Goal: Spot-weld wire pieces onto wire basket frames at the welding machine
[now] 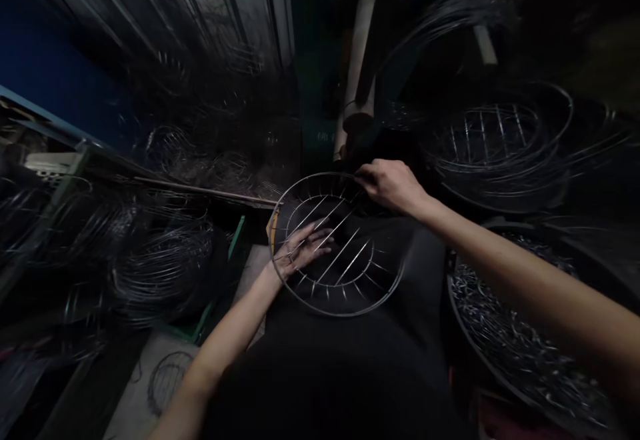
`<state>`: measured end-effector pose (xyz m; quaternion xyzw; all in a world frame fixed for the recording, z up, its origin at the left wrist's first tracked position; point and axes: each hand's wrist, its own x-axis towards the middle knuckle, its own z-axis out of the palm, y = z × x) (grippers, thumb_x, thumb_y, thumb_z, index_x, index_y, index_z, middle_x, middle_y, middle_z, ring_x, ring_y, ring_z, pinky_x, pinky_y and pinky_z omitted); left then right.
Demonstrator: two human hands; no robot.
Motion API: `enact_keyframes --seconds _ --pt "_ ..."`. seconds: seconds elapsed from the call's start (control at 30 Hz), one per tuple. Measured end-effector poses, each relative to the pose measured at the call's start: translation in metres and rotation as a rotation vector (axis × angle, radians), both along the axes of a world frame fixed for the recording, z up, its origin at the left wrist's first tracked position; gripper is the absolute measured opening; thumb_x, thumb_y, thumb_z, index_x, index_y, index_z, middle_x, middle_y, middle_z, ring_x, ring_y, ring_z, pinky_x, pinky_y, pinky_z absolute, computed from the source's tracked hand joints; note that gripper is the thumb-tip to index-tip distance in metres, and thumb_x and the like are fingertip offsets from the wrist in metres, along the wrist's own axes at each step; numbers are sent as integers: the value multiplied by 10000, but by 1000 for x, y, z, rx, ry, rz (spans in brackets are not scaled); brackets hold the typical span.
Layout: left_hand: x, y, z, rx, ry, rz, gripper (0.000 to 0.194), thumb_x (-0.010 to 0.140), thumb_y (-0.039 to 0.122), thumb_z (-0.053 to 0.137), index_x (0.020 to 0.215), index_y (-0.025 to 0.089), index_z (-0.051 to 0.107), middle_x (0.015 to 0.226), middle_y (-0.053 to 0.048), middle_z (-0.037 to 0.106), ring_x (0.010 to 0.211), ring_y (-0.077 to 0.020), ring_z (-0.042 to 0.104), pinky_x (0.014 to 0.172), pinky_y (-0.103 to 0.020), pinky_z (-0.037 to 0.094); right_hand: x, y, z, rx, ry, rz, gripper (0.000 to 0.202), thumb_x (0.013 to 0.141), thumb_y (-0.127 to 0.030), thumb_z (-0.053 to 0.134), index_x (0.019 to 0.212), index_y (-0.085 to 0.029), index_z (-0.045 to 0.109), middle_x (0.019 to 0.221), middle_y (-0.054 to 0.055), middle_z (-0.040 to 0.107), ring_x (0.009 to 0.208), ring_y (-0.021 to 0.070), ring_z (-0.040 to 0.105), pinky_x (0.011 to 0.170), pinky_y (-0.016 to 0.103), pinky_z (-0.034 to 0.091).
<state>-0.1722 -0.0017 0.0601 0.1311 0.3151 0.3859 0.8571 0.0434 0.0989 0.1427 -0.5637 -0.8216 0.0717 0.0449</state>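
In the head view, the rack [338, 257], a round wire grid with an outer ring, an inner ring and slanting bars between them, is tilted above the lap [350, 367], in the middle of everything. The left hand [303, 247] is under the left side of the rack, with its fingers spread and slightly bent, released rather than clenched; the ring crosses in front of the wrist, and whether the palm bears any weight I cannot tell. The right hand [387, 183] is at the far right edge of the rack, its fingers pinched together and grasping the outer ring there.

Just beyond the rack stands a post [359, 113], its lower end near the right hand. To the right of the rack and farther off lies a stack [495, 160] of wire rings and grids, and nearer, also to the right, is a tub [456, 317] full of short wire pieces [515, 333], partly hidden by the right forearm.

To the left of the rack, well apart, is a heap of coils [165, 267], blurred, with a green frame [237, 237] between. Below and left of the rack, a smaller grid [167, 377] lies flat on a pale board [127, 397]
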Motion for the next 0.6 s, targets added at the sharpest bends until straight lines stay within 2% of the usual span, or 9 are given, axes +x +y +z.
enact_keyframes --seconds 0.1,0.17,0.3,0.4,0.6 --pt "9 6 11 -58 -103 -126 415 954 300 356 1285 95 499 978 -147 679 758 -161 673 650 -235 530 3 9 4 4 -4 21 299 869 -316 468 1037 -176 672 894 94 665 807 218 598 684 323 440" --pt "11 12 23 -70 -152 -152 473 966 365 305 1323 96 457 931 -141 679 690 -156 664 597 -235 521 4 17 5 6 17 19 286 869 -307 472 1028 -183 675 891 92 675 825 225 603 693 330 450" --pt "11 23 49 -29 -198 -132 577 969 451 206 1318 60 446 824 -133 672 588 -161 642 540 -253 503 7 34 9 -75 70 39 242 850 -298 520 976 -191 697 848 76 695 792 218 619 704 330 465" --pt "14 28 66 -19 -228 -152 619 962 484 162 1317 60 441 816 -134 667 593 -174 645 530 -262 500 12 45 11 -136 118 75 231 839 -309 555 969 -193 707 850 66 704 786 207 630 720 313 468" --pt "26 34 96 -104 -211 -60 584 956 479 229 1237 41 495 778 -121 665 586 -167 628 480 -233 465 20 74 5 -254 111 96 257 751 -367 673 950 -214 725 834 44 704 761 194 628 676 279 465"
